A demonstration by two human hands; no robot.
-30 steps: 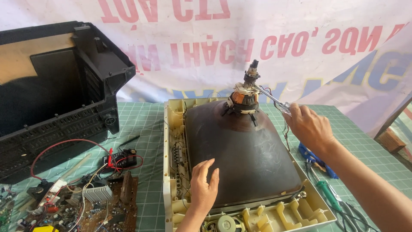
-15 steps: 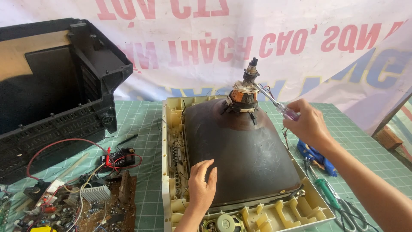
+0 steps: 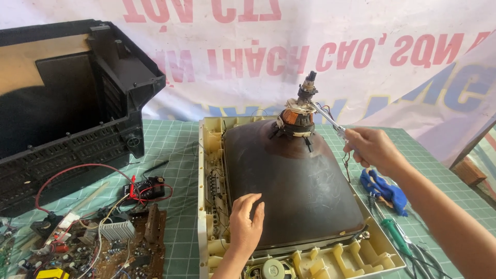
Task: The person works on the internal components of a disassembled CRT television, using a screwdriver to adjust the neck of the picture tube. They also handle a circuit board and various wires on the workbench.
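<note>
A dark picture tube (image 3: 294, 186) lies face down in a cream plastic front frame (image 3: 206, 227) on the green cutting mat. Its neck with the copper-wound yoke (image 3: 296, 120) sticks up at the far end. My left hand (image 3: 245, 222) rests flat on the near left side of the tube's back. My right hand (image 3: 373, 148) grips a screwdriver (image 3: 326, 118) whose metal shaft reaches up-left to the top of the yoke, at the neck.
A black plastic rear housing (image 3: 67, 108) stands at the left. A circuit board with red wires (image 3: 103, 232) lies at the near left. A blue tool (image 3: 385, 188), a green-handled screwdriver (image 3: 395, 232) and other tools lie right of the frame. A printed banner hangs behind.
My right hand has shifted slightly with the screwdriver at the tube's neck. My left hand has stayed on the tube's back.
</note>
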